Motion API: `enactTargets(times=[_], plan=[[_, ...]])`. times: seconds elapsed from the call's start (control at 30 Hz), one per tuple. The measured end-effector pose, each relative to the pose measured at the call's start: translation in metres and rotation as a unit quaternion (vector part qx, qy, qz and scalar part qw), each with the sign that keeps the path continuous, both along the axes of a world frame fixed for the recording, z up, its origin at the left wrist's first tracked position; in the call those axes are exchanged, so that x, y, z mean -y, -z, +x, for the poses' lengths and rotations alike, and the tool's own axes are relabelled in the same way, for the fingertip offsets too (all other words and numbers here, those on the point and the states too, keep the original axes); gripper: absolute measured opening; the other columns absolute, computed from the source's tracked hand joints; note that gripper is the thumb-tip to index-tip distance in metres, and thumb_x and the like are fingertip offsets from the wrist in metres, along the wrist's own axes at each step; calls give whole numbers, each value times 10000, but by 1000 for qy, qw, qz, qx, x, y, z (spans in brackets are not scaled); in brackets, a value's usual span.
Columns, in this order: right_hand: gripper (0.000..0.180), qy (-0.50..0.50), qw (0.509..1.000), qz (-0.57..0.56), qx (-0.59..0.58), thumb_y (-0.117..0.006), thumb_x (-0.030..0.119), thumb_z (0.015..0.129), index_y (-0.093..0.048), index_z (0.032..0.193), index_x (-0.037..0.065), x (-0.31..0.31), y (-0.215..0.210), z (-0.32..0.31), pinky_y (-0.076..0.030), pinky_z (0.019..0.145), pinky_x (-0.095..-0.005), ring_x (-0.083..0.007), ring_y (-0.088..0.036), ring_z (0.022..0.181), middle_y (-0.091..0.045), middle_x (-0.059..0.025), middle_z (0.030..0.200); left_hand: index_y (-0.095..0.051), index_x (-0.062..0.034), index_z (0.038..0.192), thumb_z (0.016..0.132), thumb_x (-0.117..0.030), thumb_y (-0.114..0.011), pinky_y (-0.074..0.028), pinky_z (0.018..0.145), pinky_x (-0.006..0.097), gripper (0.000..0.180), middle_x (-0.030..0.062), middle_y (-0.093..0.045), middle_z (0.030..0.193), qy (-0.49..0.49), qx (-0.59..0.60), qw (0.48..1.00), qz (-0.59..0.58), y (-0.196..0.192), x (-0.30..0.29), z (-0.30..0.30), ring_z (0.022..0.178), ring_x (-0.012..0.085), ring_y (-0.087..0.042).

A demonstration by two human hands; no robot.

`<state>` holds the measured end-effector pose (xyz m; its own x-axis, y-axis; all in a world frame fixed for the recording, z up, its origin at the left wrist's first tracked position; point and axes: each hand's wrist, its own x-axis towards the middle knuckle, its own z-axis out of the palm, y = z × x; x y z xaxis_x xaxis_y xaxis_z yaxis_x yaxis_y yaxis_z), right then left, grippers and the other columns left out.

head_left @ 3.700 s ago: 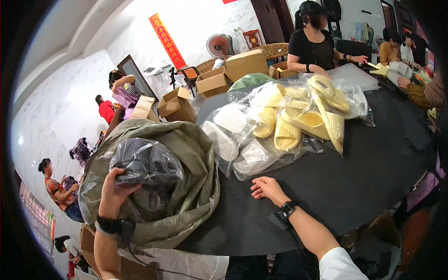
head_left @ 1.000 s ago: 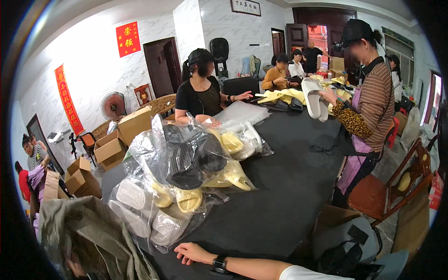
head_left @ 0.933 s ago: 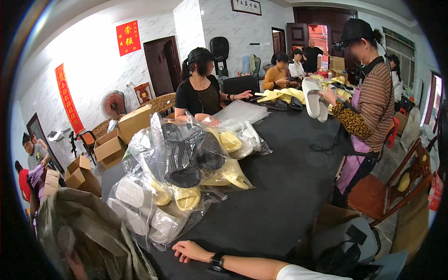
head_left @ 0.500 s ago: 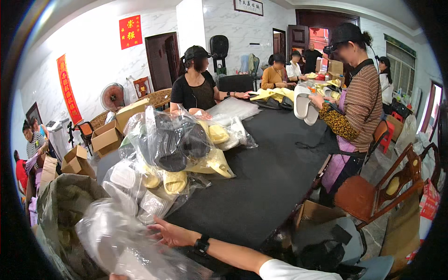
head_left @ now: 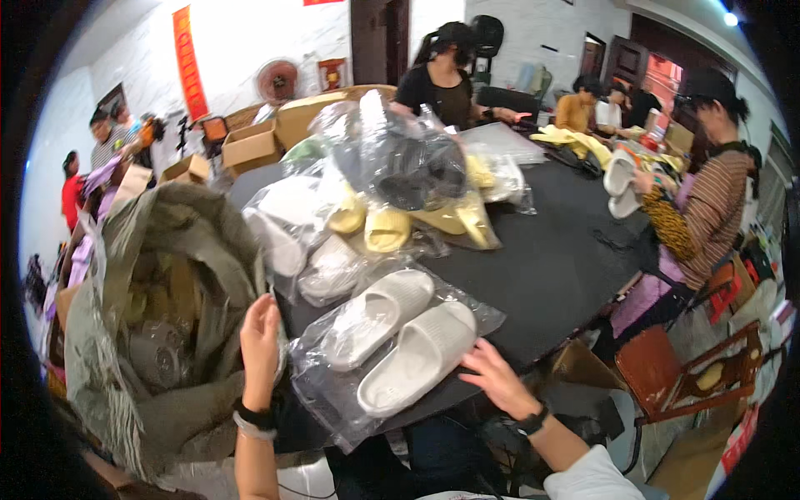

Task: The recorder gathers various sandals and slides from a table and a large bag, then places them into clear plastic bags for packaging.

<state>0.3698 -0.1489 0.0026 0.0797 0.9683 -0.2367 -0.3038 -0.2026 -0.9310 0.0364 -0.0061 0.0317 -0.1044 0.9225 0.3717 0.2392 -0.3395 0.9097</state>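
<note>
A pair of white slippers [head_left: 421,350] lies side by side in a clear plastic bag [head_left: 323,407] at the near edge of the black table. To the right of the pair is my right hand [head_left: 498,377], open, its fingertips at the bag's edge beside the heel-side slipper. My left hand [head_left: 260,340] is raised between the bag and a large sack, fingers stretched upward with nothing in them. Just beyond the pair, a heap of bagged slippers in white, yellow [head_left: 388,229] and black [head_left: 421,171] covers the table's left part.
A big grey-green woven sack [head_left: 179,417] stands gaping at the left, with bagged items inside. Cardboard boxes [head_left: 251,146] sit behind it. Across the table is a person in black [head_left: 437,87]; at the right, another person [head_left: 712,196] holds white slippers [head_left: 621,183]. A wooden chair [head_left: 658,362] stands at near right.
The blurred plastic bag at the lower left now lies flat on the table, showing white slippers. My hands have parted to either side of it. The view has swung left, bringing the sack fully in.
</note>
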Motion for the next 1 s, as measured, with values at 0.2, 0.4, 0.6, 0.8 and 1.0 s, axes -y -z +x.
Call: enactTargets(times=[0.2,0.4,0.6,0.8,1.0], plan=[[343,85,926,91,357,-549,139,865,-490,1182,21,10,4,61,-430,863,-305,-187,-483,1035,-443,-98,1162,-490,26,1125,790,-70,-589,-375,891,383,362,185,-517,1072,-81,-177,978,79,7,122,43,1007,331,-496],[202,-133,872,119,455,-535,158,877,-606,1014,27,-11,-49,42,-469,773,-284,-189,-588,859,-586,-93,956,-350,39,1264,785,-113,-609,-262,982,425,566,217,-376,1234,-199,-218,955,-1,41,157,47,1149,358,-360],[400,-460,878,-125,41,-374,219,962,-339,1310,25,28,-3,-13,-470,844,-313,-237,-553,1030,-468,-162,1259,-389,13,1254,634,-62,-736,-354,959,417,715,232,-444,1241,-94,-262,958,71,23,84,16,1122,386,-439],[440,-180,930,-224,-228,-338,316,961,-364,1247,-17,11,32,-24,-459,884,-412,-339,-521,1070,-460,-248,1220,-548,-47,969,694,-132,-684,-395,882,437,319,134,-561,1054,-85,-378,911,140,41,71,10,1014,319,-515],[424,-136,955,-218,-149,-369,354,945,-375,1247,56,-5,1,-37,-386,951,-491,-361,-501,1074,-490,-226,1171,-530,-45,841,820,-75,-568,-491,618,326,53,103,-604,721,-40,-188,980,-48,0,187,41,643,253,-612]])
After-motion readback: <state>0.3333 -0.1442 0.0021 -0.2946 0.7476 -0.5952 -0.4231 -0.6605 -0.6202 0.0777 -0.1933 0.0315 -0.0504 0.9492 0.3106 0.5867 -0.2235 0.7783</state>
